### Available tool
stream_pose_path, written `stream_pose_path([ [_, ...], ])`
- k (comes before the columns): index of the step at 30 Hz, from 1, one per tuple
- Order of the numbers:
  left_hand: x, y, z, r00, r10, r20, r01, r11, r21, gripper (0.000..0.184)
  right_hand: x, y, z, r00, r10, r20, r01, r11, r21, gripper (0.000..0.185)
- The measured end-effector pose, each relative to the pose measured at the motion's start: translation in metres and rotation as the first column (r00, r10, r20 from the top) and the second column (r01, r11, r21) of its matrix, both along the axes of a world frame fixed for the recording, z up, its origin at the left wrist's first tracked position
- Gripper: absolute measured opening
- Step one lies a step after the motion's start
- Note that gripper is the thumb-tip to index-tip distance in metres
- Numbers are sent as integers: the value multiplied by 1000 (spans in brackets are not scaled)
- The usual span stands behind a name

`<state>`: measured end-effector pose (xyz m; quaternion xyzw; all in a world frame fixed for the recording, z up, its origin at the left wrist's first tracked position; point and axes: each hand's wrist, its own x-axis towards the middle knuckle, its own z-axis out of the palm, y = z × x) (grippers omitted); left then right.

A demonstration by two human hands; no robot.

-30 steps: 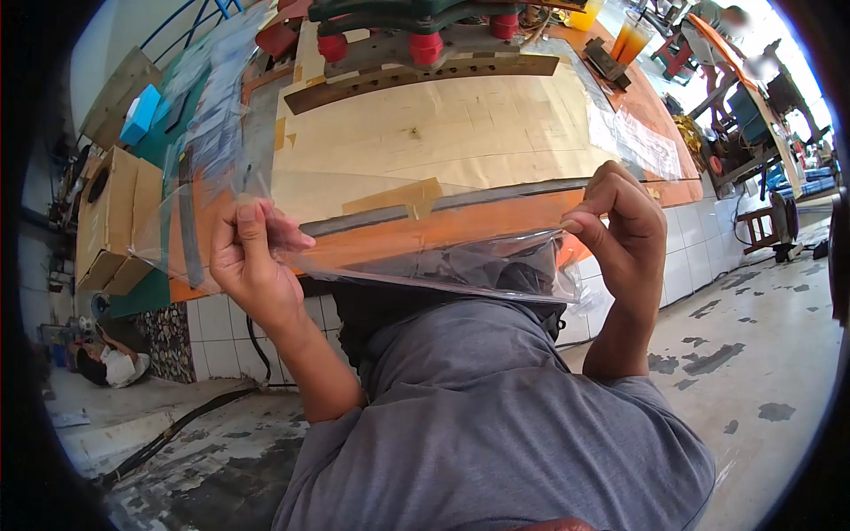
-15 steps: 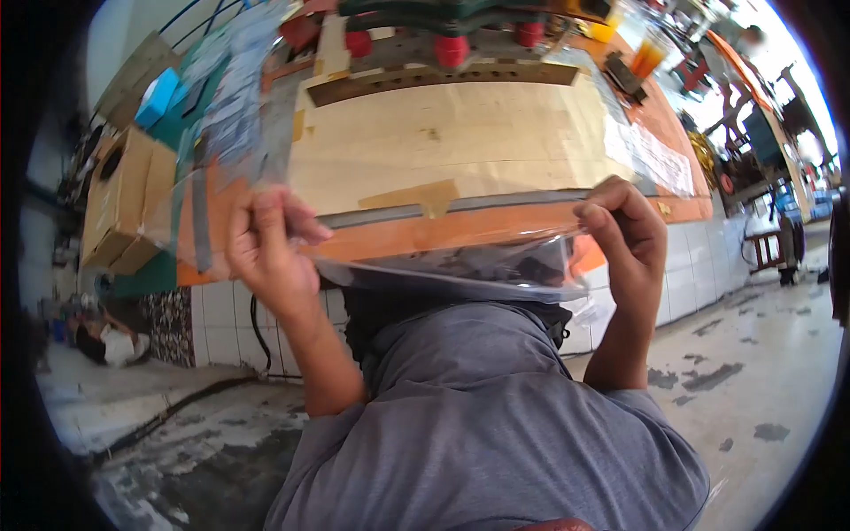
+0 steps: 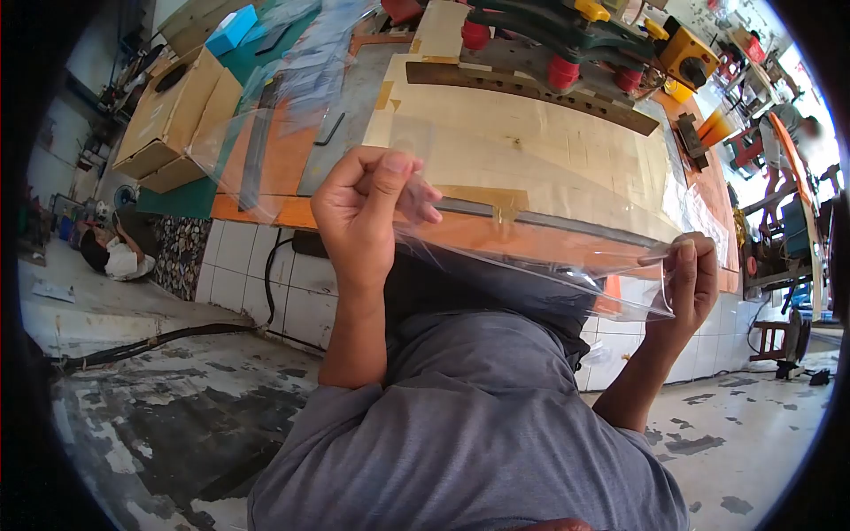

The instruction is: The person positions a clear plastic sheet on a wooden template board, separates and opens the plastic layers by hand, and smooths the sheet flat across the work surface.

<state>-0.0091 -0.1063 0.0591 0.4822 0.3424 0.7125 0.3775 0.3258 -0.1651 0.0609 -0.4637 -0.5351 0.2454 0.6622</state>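
Note:
A clear plastic sheet (image 3: pixel 549 270) stretches between my two hands above the front edge of the table. My left hand (image 3: pixel 367 208) pinches its upper left part, thumb against fingers, and a loose flap spreads out to the left. At the right end, my right hand (image 3: pixel 691 279) grips the sheet's edge between thumb and fingers. Behind the sheet lies a pale wooden board (image 3: pixel 531 155) with a strip of brown tape (image 3: pixel 482 196) at its front edge. A metal bar (image 3: pixel 531 96) with holes crosses the board's back part.
A green machine frame (image 3: pixel 558 40) with red feet stands at the back. On the left are a cardboard box (image 3: pixel 173 119), a blue box (image 3: pixel 231 31) and a hex key (image 3: pixel 330 129). Orange drinks (image 3: pixel 715 128) stand at the right. A person (image 3: pixel 115 252) sits low at far left.
The view has turned, so the table and box appear shifted. My hands, still on the sheet, appear farther right, with my right hand lower than my left.

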Motion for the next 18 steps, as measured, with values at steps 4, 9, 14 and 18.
stream_pose_path([
  [4,2,-5,5,1000,-13,2,13,999,-33,22,2,2,-3,999,-49,7,49,998,32,18],
  [9,-3,-8,2,990,-130,-52,128,991,-27,20,5,-1,-1,994,-103,-26,104,994,33,19],
  [14,-13,-29,9,925,-346,-156,334,938,-98,18,32,-20,19,955,-200,217,179,977,113,22],
  [18,-9,-42,24,900,-395,-185,386,919,-84,16,56,-35,45,880,-300,368,221,945,241,25],
])
